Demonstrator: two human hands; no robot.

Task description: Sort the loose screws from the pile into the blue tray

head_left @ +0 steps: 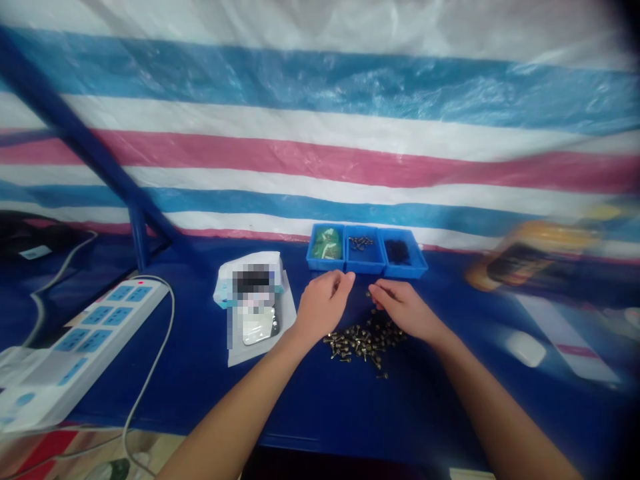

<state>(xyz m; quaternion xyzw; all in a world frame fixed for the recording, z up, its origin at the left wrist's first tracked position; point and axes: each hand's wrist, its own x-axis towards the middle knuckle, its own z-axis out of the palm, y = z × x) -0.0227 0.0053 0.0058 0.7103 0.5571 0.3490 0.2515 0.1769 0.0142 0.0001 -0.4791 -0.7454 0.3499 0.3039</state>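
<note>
Both of my hands hover close together above a loose pile of small brass-coloured screws [361, 342] on the blue tabletop. My left hand [324, 301] is closed, thumb against the curled fingers; anything inside it is hidden. Facing it, my right hand [403, 305] pinches a tiny screw [369, 293] at its fingertips. Just beyond the hands stand three joined blue trays. Green and whitish material fills the left tray [311, 265]. In the middle tray [364, 268] lie several small metal pieces, and the right tray [407, 272] contains dark small parts.
A white power strip [107, 333] with a cable lies at the left. Left of my hands are a white packet [225, 283] and a pale sheet [240, 353]. At the right are a blurred amber bottle [530, 257] and a small white case [525, 349]. Striped sheeting [320, 160] hangs behind.
</note>
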